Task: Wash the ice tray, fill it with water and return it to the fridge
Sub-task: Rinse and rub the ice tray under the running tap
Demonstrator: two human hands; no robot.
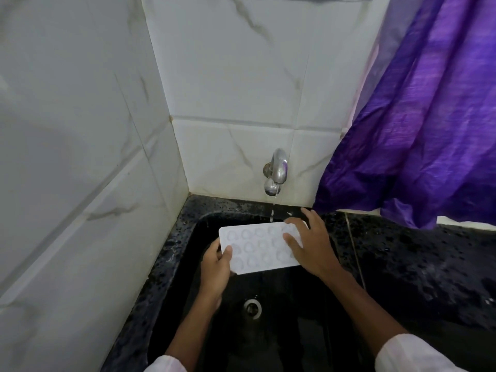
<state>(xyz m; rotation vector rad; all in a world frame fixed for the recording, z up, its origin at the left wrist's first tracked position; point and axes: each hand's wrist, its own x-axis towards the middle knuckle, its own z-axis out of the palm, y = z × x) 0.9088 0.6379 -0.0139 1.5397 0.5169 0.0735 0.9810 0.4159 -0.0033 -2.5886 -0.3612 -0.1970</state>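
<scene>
Left hand point(216, 264) grips ice tray point(257, 248) under tap point(276, 170); right hand point(308, 245) rests atop.

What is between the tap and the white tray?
In the head view, only a thin stream of water runs from the tap to the far edge of the tray, passing the sink rim.

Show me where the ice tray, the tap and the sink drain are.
ice tray point(257, 245), head view, on its middle cavities.
tap point(279, 166), head view, on the curved metal spout.
sink drain point(252, 307), head view, on its metal ring.
</scene>
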